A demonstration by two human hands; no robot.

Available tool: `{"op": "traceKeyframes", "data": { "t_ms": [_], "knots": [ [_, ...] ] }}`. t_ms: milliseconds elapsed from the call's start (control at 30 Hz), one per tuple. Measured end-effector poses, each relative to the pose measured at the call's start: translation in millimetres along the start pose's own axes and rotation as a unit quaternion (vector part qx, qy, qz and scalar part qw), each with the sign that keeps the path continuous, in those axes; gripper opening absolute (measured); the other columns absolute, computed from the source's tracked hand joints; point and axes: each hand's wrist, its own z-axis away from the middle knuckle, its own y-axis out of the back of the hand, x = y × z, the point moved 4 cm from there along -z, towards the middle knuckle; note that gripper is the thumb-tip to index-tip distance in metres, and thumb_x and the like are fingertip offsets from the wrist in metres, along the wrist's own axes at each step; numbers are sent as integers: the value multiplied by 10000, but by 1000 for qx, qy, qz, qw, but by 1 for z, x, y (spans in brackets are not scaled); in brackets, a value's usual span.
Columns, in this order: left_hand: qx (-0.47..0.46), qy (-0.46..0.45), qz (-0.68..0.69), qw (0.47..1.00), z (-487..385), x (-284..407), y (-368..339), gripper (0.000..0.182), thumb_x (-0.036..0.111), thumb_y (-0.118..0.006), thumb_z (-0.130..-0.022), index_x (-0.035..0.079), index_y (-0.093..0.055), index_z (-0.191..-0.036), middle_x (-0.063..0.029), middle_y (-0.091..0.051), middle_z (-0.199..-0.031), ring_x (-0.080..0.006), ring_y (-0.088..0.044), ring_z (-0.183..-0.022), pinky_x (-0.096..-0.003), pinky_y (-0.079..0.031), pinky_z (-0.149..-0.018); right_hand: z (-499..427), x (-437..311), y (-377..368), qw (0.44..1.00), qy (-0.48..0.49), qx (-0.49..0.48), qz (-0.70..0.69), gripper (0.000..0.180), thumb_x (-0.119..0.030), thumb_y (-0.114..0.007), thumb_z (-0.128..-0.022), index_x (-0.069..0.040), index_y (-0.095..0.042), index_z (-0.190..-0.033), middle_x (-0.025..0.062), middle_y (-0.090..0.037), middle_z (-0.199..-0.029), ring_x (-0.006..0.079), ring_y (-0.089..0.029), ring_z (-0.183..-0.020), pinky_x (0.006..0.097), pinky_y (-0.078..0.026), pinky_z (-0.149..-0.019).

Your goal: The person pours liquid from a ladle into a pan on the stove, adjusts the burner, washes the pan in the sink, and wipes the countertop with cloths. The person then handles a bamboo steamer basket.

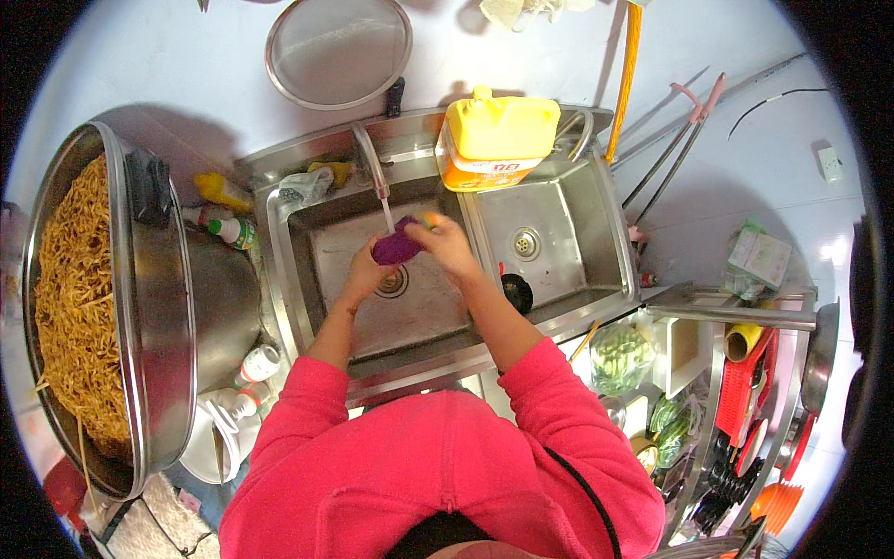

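Note:
Over the left basin of a stainless steel double sink [419, 328], my left hand [364, 269] holds a purple item [397, 246], which looks like a vegetable, under water running from the faucet [370, 161]. My right hand [447, 244] touches the same item from the right, with something yellow and green [433, 220] at its blurred fingers; I cannot tell whether that is a sponge. A yellow detergent jug [499, 140] stands on the back rim between the basins. In the right basin lies a round black scrubber or similar thing [517, 292].
At left stands a large steel pot [157, 314] filled with brown shredded food [77, 307]. Bottles [258, 363] and a white container [227, 447] sit beside the sink. A round strainer [340, 52] hangs on the wall; a metal rack [733, 318] with bagged vegetables [620, 356] is at right.

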Motion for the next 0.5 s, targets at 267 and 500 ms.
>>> {"op": "traceKeyframes", "data": {
  "t_ms": [267, 500],
  "knots": [
    [100, -12, 457, 884, -10, 0, -12, 650, 407, -771, -767, 54, -462, -1216, -52, -622, -948, -171, -628, -840, -333, -538, -670, 21, 49, -24, 958, 37, 88, 270, 250, -196, -578, -927, -9, -601, -1092, 93, -665, -949, 235, -626, -818, 337, -481, -779],
    [23, 178, 579, 796, -17, -41, -10, 576, 504, -703, -798, 59, -533, -1122, -77, -627, -946, -223, -651, -778, -390, -565, -693, -70, 1, 29, 887, -21, 29, 460, 409, -383, -544, -925, 0, -641, -1030, 165, -665, -1010, 295, -630, -930, 385, -476, -826]
  ]
}}
